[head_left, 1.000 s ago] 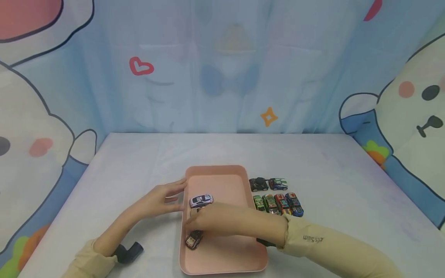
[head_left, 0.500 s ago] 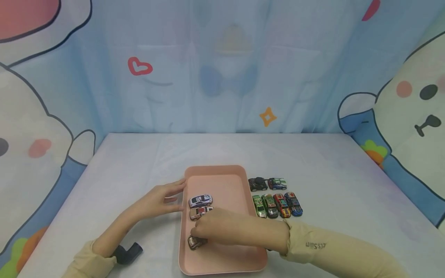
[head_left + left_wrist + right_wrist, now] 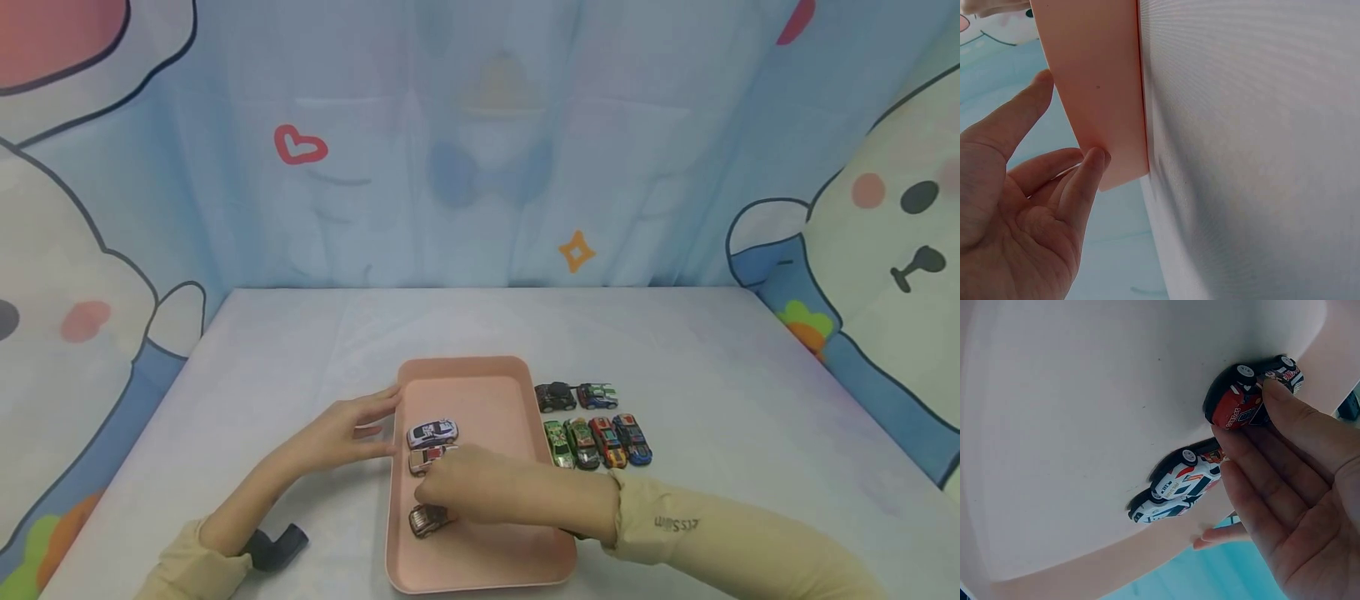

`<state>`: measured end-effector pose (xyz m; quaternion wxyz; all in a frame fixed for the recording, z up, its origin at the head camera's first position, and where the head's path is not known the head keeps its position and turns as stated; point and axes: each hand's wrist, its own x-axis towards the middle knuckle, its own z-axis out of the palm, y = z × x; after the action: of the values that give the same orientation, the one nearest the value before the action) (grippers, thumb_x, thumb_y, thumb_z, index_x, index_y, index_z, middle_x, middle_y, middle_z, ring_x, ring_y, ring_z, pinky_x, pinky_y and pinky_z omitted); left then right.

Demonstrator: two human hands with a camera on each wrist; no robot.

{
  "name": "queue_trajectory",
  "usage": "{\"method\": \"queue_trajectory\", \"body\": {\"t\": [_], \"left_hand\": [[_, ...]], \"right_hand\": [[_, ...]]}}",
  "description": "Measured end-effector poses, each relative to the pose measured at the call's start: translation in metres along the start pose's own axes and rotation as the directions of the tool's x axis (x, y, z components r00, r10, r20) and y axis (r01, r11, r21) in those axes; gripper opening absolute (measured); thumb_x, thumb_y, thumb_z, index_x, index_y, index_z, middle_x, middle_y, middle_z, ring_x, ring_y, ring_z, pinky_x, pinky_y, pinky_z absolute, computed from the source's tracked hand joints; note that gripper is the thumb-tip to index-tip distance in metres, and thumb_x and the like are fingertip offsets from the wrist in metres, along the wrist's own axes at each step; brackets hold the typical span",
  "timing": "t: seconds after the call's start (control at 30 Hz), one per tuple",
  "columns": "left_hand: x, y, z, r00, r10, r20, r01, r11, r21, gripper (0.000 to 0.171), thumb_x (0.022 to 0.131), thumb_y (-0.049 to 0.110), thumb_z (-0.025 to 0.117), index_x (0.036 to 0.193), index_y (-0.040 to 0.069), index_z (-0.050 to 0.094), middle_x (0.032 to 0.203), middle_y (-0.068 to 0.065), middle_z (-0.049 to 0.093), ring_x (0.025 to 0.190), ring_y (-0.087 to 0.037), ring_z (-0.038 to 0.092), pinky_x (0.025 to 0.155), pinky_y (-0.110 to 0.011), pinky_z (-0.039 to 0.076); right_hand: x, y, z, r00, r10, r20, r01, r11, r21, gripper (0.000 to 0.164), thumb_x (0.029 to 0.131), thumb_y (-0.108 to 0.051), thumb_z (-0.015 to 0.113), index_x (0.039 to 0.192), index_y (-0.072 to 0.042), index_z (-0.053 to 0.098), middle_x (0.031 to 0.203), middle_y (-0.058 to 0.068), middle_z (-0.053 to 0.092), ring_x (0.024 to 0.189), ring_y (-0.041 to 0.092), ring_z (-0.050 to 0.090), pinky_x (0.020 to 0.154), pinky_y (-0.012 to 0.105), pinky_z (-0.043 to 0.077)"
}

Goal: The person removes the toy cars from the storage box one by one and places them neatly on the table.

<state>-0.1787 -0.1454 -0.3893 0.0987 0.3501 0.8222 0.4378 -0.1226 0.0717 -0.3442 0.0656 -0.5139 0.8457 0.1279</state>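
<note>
My right hand [image 3: 468,483] pinches a dark red-and-black toy car [image 3: 1235,403] between thumb and fingertips, low over the floor of the pink tray [image 3: 480,554]. In the head view the hand hides part of this car. Just beyond lie a white-and-red toy car [image 3: 1188,478] and a white-and-dark-blue toy car [image 3: 432,432], side by side along the tray's left wall. My left hand [image 3: 348,433] touches that wall from outside, fingers extended; the left wrist view has its fingertips at the tray's rim and outer side [image 3: 1097,81].
Right of the tray, a black toy car [image 3: 556,397] and a blue-and-green one [image 3: 597,396] stand in a back row. Several more, including a red car [image 3: 608,442] and a blue car [image 3: 633,439], form a front row. A black angular object [image 3: 281,546] is by the left sleeve.
My right hand has shifted slightly right in the tray, and the car it pinches has turned and moved right with it. The white-and-red car shows more now. The left hand stays at the wall.
</note>
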Motion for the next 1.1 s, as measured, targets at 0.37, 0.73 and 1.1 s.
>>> {"method": "queue_trajectory", "body": {"t": [0.37, 0.73, 1.1], "left_hand": [[0.000, -0.001, 0.000, 1.000, 0.001, 0.001, -0.001, 1.000, 0.005, 0.069, 0.082, 0.013, 0.073, 0.137, -0.008, 0.038, 0.147, -0.022, 0.025, 0.126, -0.037, 0.038, 0.092, -0.032, 0.048], [0.000, 0.000, 0.001, 1.000, -0.012, -0.002, 0.013, 1.000, 0.011, 0.070, 0.082, 0.015, 0.074, 0.138, -0.007, 0.038, 0.148, -0.021, 0.026, 0.125, -0.037, 0.039, 0.091, -0.033, 0.048], [0.000, 0.001, -0.001, 1.000, -0.014, -0.001, 0.014, 1.000, -0.002, 0.071, 0.081, 0.015, 0.074, 0.139, -0.006, 0.038, 0.148, -0.020, 0.025, 0.126, -0.037, 0.038, 0.091, -0.034, 0.048]], "right_hand": [[-0.001, 0.005, -0.003, 1.000, 0.014, -0.016, -0.013, 0.998, 0.054, 0.017, 0.074, -0.022, 0.078, 0.087, -0.026, 0.068, 0.073, -0.016, 0.059, 0.063, 0.001, 0.050, 0.057, 0.016, 0.047], [-0.049, 0.067, -0.023, 0.970, 0.202, -0.136, -0.148, 0.932, 0.329, 0.023, 0.078, -0.010, 0.076, 0.100, -0.013, 0.072, 0.091, -0.007, 0.068, 0.083, 0.005, 0.062, 0.073, 0.022, 0.054], [-0.146, 0.153, 0.002, 0.857, 0.466, -0.218, -0.367, 0.851, 0.375, 0.030, 0.076, 0.001, 0.075, 0.105, -0.002, 0.070, 0.096, 0.005, 0.069, 0.088, 0.023, 0.065, 0.075, 0.040, 0.056]]}}
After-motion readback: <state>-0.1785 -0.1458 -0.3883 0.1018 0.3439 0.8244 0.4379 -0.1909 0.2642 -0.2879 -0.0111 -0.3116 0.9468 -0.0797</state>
